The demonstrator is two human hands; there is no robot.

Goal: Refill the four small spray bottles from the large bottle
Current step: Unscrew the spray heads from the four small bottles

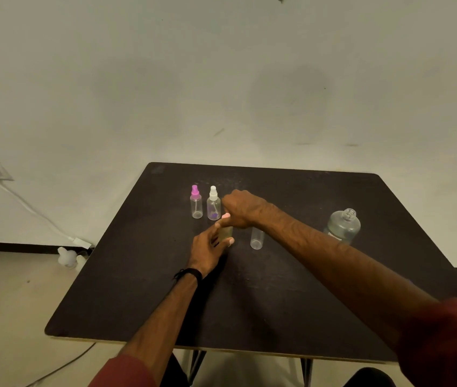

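Head view: both hands work on one small spray bottle (pixel 225 233) near the middle of the table (pixel 137 289).

The left hand (pixel 207 248) wraps thumb and fingers round the body of that bottle; the right hand (pixel 242 209) curls over its pink spray cap (pixel 225 216). Whether the cap is going on or coming off cannot be told. Judgement: keep the body pressed upright on the table and turn only the cap, wrist clear of the neighbours. A pink-capped bottle (pixel 196 203) and a white-capped bottle (pixel 213 204) stand just beyond the hands; an uncapped small bottle (pixel 257 238) stands just beside the right forearm and may tip. The large bottle (pixel 343 226), open, stands well apart to the right. The near half of the table gives free room; the far edge lies close behind the bottles.
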